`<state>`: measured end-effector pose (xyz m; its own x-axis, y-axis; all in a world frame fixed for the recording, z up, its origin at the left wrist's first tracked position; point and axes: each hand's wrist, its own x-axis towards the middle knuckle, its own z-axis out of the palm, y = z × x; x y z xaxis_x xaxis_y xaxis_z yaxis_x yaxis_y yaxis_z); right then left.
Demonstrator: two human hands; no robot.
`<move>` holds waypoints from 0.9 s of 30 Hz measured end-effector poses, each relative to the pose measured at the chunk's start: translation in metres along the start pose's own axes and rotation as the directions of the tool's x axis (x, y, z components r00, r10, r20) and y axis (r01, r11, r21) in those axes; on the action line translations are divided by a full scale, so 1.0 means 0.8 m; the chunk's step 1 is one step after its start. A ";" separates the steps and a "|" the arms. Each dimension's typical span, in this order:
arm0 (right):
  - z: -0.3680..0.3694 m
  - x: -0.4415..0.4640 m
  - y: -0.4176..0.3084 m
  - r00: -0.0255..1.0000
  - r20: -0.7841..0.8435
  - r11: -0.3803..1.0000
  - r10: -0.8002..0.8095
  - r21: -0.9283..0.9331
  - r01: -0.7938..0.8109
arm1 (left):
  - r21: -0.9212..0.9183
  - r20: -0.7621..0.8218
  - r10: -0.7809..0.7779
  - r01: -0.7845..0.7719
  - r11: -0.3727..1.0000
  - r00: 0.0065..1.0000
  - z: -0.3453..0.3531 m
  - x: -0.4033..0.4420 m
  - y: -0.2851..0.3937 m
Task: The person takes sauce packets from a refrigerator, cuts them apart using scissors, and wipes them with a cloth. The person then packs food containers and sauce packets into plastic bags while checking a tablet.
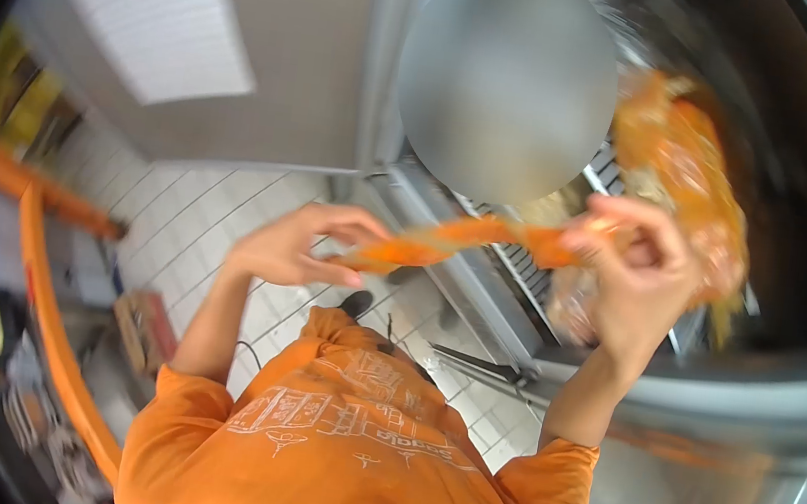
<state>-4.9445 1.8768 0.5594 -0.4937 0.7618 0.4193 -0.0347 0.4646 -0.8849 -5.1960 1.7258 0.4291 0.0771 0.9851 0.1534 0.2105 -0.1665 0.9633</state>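
Note:
A twisted length of orange plastic, which looks like a plastic bag [471, 232], stretches between my two hands in front of the open fridge. My left hand [309, 243] pinches one end between thumb and fingers. At the other end, my right hand [639, 261] has thumb and fingertips closed on the plastic, partly smeared by motion. Behind my right hand, an orange plastic bag [685, 171] with contents I cannot make out lies on the wire shelf [526, 277]. A clear wrapped item [573, 308] sits just below that hand. A round blurred patch covers part of the fridge's inside.
The fridge door [306, 59] stands open at the upper left, with a printed sheet [166, 11] on it. An orange rail [62, 321] runs along the left, near a cardboard box [144, 329]. White floor tiles [216, 219] show below.

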 end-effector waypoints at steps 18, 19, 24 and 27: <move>0.420 0.002 -0.044 0.584 0.766 0.871 -0.267 -0.067 0.487 | -0.476 -0.784 -0.365 -0.108 0.873 0.502 -0.062 -0.357 -0.124; 0.461 0.005 -0.057 0.522 0.782 0.799 -0.341 -0.052 0.599 | -0.477 -0.811 -0.374 -0.139 0.868 0.450 -0.082 -0.380 -0.129; 0.768 0.014 -0.033 0.187 0.794 0.333 -0.579 0.021 0.943 | -0.480 -0.855 -0.380 -0.261 0.838 0.353 -0.180 -0.496 -0.130; 0.895 0.036 0.003 0.208 0.962 -0.268 -0.179 -0.251 0.930 | -0.480 -0.845 -0.384 -0.212 0.851 0.371 -0.222 -0.561 -0.133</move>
<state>-5.5811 1.5766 0.4244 -0.9319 -0.3591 0.0507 -0.2319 0.6975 0.6780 -5.4259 1.3085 0.2968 -0.8762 0.4650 -0.1269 -0.3050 -0.3308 0.8930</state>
